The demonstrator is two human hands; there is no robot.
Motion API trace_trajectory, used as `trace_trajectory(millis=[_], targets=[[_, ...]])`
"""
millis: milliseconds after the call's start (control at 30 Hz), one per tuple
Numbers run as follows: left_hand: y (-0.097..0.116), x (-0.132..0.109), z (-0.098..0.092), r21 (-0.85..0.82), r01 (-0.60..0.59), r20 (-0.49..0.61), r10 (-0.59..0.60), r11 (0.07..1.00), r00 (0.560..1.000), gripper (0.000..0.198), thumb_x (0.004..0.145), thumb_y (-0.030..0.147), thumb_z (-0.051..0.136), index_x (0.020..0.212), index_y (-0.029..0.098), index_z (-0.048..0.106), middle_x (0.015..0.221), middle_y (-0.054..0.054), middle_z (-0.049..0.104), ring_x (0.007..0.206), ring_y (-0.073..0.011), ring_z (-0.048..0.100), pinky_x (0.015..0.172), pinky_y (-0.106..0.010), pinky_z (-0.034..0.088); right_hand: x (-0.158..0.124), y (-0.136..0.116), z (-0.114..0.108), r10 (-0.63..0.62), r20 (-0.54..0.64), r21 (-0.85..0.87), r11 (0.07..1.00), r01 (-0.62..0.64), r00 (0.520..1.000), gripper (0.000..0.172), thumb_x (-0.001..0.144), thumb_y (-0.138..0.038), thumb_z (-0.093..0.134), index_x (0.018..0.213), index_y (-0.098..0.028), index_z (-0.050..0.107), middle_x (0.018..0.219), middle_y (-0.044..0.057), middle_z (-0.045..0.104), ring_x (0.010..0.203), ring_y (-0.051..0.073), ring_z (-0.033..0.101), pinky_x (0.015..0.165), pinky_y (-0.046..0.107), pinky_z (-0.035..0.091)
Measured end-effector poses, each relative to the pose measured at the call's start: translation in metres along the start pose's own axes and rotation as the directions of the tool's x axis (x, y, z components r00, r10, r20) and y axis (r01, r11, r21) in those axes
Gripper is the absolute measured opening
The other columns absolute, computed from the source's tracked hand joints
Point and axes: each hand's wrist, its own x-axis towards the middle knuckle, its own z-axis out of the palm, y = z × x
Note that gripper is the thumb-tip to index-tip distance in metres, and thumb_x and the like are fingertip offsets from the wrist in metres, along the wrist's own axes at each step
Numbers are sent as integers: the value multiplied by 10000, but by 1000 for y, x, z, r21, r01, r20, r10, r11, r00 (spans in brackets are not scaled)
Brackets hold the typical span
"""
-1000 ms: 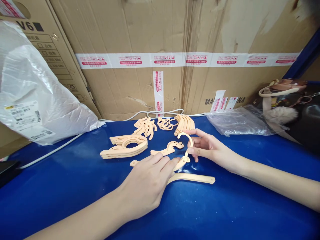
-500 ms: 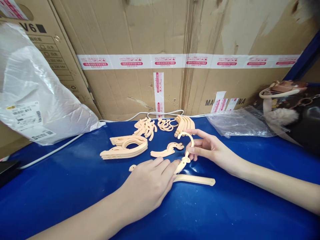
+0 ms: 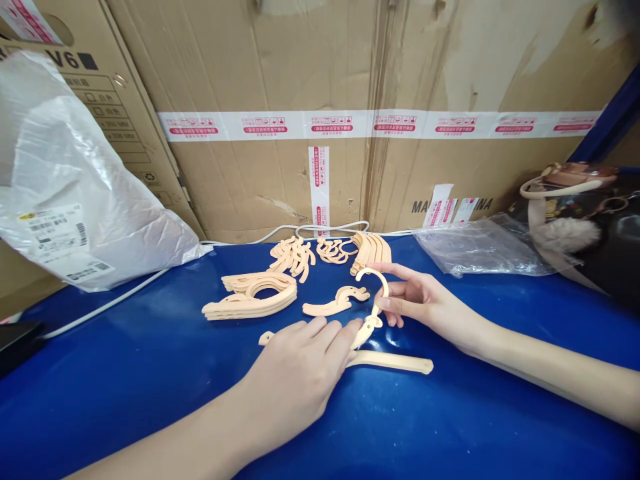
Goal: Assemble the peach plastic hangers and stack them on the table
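Hook [image 3: 385, 283] is pinched between thumb and fingers of the right hand [image 3: 419, 297], its base meeting a curved piece [image 3: 363, 335] partly under the left hand [image 3: 305, 370], whose grip is hidden; a stack [image 3: 250, 309] lies beyond that hand.

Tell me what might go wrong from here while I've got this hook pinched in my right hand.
The right hand pinches the slender hook where it meets the cream piece under the left hand; sideways force might strain that junction.

The left hand hides much of that piece, so a poor fit there could go unnoticed.

The long cream strip juts out beside the left hand and might get nudged.
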Motion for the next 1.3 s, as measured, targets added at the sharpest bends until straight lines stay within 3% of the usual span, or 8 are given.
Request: trace_trajectory(millis=[333, 1167, 1300], targets=[[-1, -2, 2, -17, 9, -25, -9, 1000, 1000, 335, 949, 88, 331, 1236, 67, 503, 837, -63, 668, 734, -213, 642, 602, -317, 484, 1, 1, 1, 35, 13, 30, 999, -35, 999, 592, 794, -262, 702, 1312, -158, 435, 652, -49, 622, 552, 85, 536, 532, 221, 430], [2, -4, 0, -25, 29, 42, -28, 999, 999, 367, 919, 87, 336, 1242, 64, 509, 865, -82, 677, 742, -222, 634, 602, -320, 462, -8, -4, 7, -70, 44, -78, 994, 73, 997, 485, 857, -220, 634, 1286, -235, 408, 773, -38, 626, 614, 78, 532, 576, 221, 444], [3, -3, -2, -102, 73, 11, -72, 992, 997, 350, 940, 136, 343, 1247, 88, 503, 922, -87, 676, 803, -241, 630, 654, -348, 473, -13, -9, 12, -113, 18, -85, 990, 114, 993, 451, 852, -220, 637, 1245, -244, 417, 817, -19, 634, 657, 99, 555, 609, 247, 470]])
